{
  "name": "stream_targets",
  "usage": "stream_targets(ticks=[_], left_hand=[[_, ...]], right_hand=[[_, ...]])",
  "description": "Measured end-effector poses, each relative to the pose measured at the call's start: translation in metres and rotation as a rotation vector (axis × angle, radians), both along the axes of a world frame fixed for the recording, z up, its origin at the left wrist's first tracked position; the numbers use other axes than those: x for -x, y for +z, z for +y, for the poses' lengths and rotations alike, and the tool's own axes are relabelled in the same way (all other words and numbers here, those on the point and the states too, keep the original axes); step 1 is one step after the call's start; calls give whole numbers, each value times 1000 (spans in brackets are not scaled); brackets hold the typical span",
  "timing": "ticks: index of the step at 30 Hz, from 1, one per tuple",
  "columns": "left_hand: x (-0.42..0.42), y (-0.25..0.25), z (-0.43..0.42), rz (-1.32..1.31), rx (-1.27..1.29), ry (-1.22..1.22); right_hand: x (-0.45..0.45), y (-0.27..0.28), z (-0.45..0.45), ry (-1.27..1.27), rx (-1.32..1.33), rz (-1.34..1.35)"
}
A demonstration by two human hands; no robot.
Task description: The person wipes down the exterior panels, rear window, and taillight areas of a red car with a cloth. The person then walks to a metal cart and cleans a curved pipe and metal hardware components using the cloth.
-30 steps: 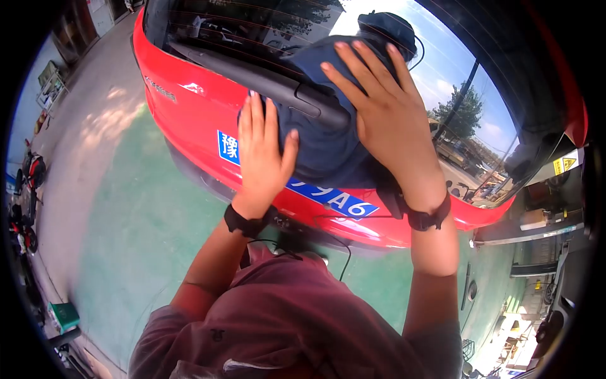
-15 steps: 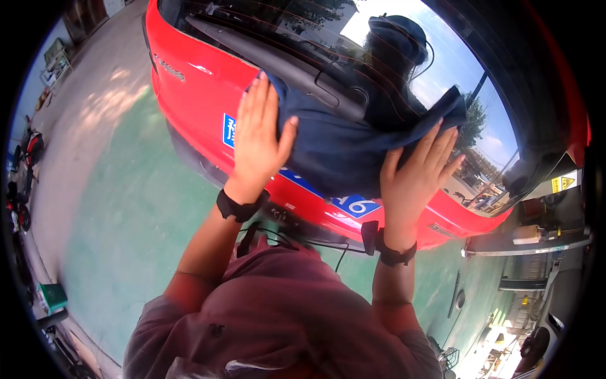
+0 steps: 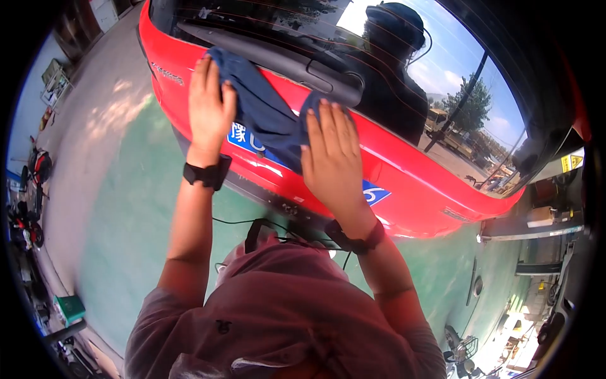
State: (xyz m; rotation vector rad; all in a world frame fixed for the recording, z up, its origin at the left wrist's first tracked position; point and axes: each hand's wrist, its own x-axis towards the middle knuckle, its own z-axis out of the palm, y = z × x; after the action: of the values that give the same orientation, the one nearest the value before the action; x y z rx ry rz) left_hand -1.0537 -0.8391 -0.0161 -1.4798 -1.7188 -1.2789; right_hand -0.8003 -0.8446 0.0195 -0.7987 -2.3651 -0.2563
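A dark blue cloth (image 3: 255, 95) stretches between my hands over the red tailgate of a car (image 3: 404, 158), sagging in folds. My left hand (image 3: 209, 107) holds its left end just below the rear wiper (image 3: 265, 54), fingers long and close together, thumb apart. Bunched cloth lies under the fingers of my right hand (image 3: 333, 151), which grips the other end lower on the tailgate. Behind the cloth and my right hand, the blue licence plate (image 3: 237, 134) is partly hidden. Each wrist wears a black band.
Above the tailgate, the rear window (image 3: 467, 82) reflects a person in a hat, trees and sky. Green floor (image 3: 126, 240) lies below. Motorcycles (image 3: 38, 170) stand at the left, a green box (image 3: 68, 308) below them. Metal lift parts (image 3: 536, 232) are at the right.
Both hands have moved left along the tailgate with the cloth, the right one farther. They are closer together, and the cloth is more bunched. More of the plate's left part shows.
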Motion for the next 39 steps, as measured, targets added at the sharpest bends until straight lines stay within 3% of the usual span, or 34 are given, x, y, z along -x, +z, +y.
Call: stream_targets(ticks=[4, 10, 16, 24, 28, 34, 35, 36, 38, 39], left_hand=[[49, 0, 10, -157, 22, -44], [31, -35, 3, 15, 24, -151], [-100, -39, -21, 39, 35, -238], [-234, -48, -19, 247, 189, -365], [-287, -58, -9, 297, 36, -507], [-324, -131, -10, 557, 48, -611], [-324, -135, -15, 425, 75, -733], [-325, -139, -18, 436, 164, -705], [-324, -150, -22, 464, 344, -643], [-320, -155, -22, 472, 353, -647]], right_hand=[[57, -11, 15, 120, -105, 29], [82, -28, 5, 94, -167, 86], [-22, -42, -10, -44, -111, 40], [-174, -93, -13, -462, -218, 54], [-241, -103, -17, -647, -193, 274], [-274, -127, -16, -708, -216, 523], [-260, -145, -13, -685, -2, 716], [-245, -168, -8, -774, 116, 749], [-229, -216, 0, -806, 277, 379], [-210, -204, -6, -611, 285, 276]])
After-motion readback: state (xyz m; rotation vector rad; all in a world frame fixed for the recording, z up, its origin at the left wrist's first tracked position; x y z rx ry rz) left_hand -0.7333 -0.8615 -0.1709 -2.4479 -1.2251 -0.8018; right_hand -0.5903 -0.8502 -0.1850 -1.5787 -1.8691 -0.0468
